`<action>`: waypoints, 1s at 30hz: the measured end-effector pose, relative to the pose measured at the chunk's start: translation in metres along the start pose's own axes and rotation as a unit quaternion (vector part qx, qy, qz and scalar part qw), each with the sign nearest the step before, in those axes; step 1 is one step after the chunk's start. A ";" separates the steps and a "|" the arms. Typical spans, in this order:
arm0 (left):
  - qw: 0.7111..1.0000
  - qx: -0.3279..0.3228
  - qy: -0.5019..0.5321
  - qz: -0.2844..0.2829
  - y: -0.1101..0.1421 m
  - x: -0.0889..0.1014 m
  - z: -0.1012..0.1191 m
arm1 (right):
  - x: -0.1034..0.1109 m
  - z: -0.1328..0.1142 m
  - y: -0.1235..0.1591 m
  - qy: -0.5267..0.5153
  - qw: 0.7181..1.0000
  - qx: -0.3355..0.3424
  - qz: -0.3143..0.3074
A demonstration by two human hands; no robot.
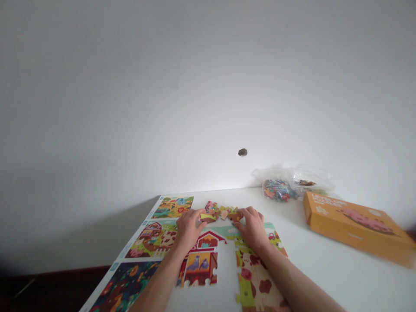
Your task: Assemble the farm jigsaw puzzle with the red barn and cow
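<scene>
My left hand point(187, 227) is closed, thumb and fingers pinching a green and brown jigsaw piece point(208, 217) above the top edge of a partly joined puzzle. My right hand point(254, 227) grips another brown and green jigsaw piece point(235, 216) between thumb and fingers. Between and behind the hands lie several loose pieces point(212, 206), some overlapping. Below them, the joined red barn section point(200, 263) sits left and the cow section point(258, 275) sits right, linked by a strip of sky along the top. My forearms partly cover both sections.
A printed picture sheet point(136, 229) with three scenes lies along the table's left side. Clear plastic bags of pieces point(280, 190) rest by the wall at the back right. An orange puzzle box point(354, 225) stands at the right. The white wall point(208, 108) has a small hole point(242, 152).
</scene>
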State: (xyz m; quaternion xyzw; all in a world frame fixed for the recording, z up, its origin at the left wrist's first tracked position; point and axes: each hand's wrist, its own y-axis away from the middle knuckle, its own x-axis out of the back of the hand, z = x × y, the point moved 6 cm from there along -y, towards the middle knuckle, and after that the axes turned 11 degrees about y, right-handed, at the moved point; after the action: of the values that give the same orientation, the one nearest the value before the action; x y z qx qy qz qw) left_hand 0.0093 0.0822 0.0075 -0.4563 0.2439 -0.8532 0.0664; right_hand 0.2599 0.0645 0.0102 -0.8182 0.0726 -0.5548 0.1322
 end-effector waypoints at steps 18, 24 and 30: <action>0.996 0.019 -0.010 0.088 0.000 0.012 -0.009 | 0.006 0.007 0.000 -0.008 0.998 -0.040 0.041; 0.993 0.086 -0.065 0.053 0.003 0.011 -0.011 | 0.009 0.013 0.002 0.045 0.994 -0.098 0.023; 0.998 0.037 -0.052 -0.006 0.004 0.001 -0.003 | 0.005 0.019 0.001 0.091 0.988 -0.124 -0.006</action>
State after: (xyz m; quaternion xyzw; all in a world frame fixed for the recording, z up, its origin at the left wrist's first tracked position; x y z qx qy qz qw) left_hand 0.0056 0.0797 0.0054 -0.4986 0.2057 -0.8372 0.0902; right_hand 0.2791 0.0652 0.0077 -0.7745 0.1479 -0.6147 0.0195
